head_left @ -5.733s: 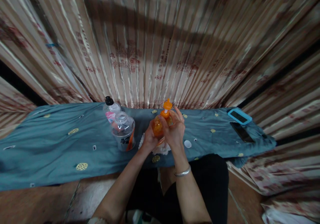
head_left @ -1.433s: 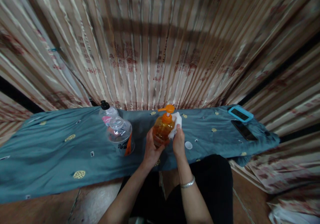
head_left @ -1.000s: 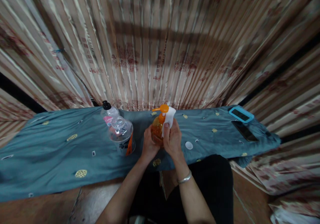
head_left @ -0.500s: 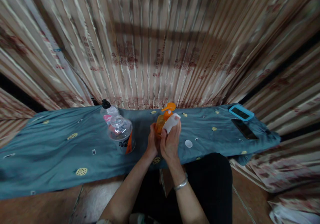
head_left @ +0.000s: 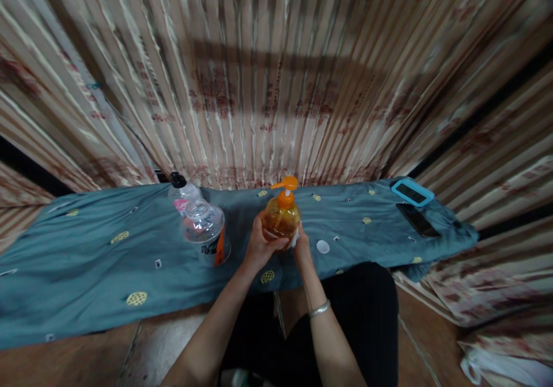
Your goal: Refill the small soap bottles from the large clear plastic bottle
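Observation:
An orange pump bottle point(head_left: 281, 214) stands upright on the blue cloth point(head_left: 108, 249) in front of me. My left hand point(head_left: 258, 246) grips its lower left side. My right hand point(head_left: 301, 244) presses a white tissue point(head_left: 295, 238) against the bottle's lower right side; only a small bit of tissue shows. The pump head point(head_left: 286, 183) points left.
A clear plastic bottle point(head_left: 204, 230) and a smaller bottle with a black cap point(head_left: 181, 191) stand left of my hands. A small white cap point(head_left: 322, 246) lies to the right. Two phones point(head_left: 412, 192) point(head_left: 418, 220) rest at the cloth's right end. A striped curtain hangs behind.
My right hand with the tissue has dropped from the pump neck to the bottle's lower right side. The left hand keeps its grip on the bottle.

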Demonstrator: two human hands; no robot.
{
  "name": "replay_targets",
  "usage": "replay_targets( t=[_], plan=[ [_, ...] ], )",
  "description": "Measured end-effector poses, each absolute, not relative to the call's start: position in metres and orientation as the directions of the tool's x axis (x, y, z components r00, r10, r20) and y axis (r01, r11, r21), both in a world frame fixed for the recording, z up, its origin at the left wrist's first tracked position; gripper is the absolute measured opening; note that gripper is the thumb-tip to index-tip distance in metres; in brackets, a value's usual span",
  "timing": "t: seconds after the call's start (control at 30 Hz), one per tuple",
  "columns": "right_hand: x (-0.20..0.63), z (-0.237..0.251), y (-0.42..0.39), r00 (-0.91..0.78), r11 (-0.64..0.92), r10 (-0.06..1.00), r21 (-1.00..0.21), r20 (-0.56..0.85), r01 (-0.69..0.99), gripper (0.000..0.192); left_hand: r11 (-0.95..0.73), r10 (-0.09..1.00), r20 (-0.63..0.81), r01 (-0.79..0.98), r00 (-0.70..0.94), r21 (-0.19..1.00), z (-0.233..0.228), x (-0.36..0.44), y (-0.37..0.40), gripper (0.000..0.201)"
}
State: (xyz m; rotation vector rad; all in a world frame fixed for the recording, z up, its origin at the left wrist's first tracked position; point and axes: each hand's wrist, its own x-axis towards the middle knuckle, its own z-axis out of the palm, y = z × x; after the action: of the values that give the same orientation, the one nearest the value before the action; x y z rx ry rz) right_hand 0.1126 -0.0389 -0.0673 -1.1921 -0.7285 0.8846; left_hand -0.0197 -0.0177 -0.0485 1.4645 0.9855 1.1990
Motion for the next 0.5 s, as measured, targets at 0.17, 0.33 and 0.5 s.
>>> replay_targets(
  t=[0.17, 0.33, 0.5],
  plan=[
    [0.128, -0.036, -0.034, 0.393, 0.122, 0.919, -0.943, -0.011, -0.311, 0.046, -0.245, 0.959, 0.237, 0.037, 0.156, 0.969, -0.049, -0.022, -0.022, 0.081],
    [0.134, -0.020, -0.002, 0.300, 0.083, 0.954, -0.950, -0.011, -0.300, 0.042, -0.213, 0.961, 0.212, -0.014, 0.175, 0.977, -0.051, -0.022, -0.022, 0.085],
    [0.121, -0.055, -0.002, 0.368, 0.067, 0.930, -0.976, -0.014, -0.205, 0.034, -0.216, 0.962, 0.211, 0.006, 0.175, 0.976, -0.056, -0.025, -0.020, 0.091]
  ],
)
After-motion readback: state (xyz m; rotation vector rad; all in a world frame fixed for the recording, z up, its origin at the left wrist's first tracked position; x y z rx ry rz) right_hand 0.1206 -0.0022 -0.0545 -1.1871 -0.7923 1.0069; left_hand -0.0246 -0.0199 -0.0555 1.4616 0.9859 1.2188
